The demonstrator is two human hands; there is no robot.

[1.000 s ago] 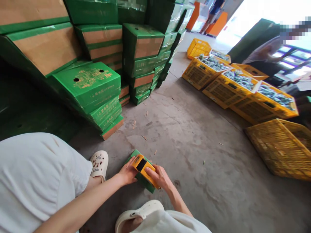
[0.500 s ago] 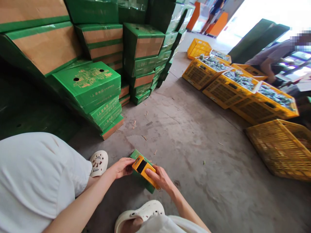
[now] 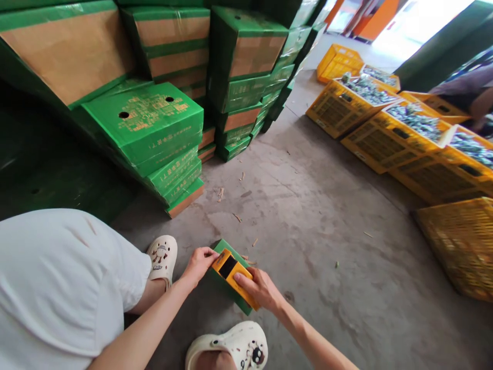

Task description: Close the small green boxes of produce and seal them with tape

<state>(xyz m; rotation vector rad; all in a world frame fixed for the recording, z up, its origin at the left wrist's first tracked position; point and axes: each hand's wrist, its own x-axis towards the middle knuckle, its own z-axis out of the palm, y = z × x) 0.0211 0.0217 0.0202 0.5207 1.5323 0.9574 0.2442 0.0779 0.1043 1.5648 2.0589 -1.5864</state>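
Between my feet I hold a small flat orange-yellow box (image 3: 235, 277) with a black panel near one end. My right hand (image 3: 262, 289) is closed around its near end, thumb lying on the top face. At the far left end, the fingers of my left hand (image 3: 202, 261) are pinched together on the box's corner. Directly below lies a narrow green carton (image 3: 219, 248) on the floor, partly covered by the box and my hands. Whether the box touches this carton I cannot tell.
Green and brown cartons (image 3: 142, 123) stand in tall stacks at left and ahead. Yellow crates (image 3: 370, 149) filled with small silvery-blue items line the right, beside a person's arm (image 3: 481, 105). Wood scraps (image 3: 236, 218) lie on the concrete floor (image 3: 300, 241).
My view has shifted, so stacks and crates sit farther right and slightly higher. My left fingers have moved up onto the corner of the orange-yellow box; the right grip stays.
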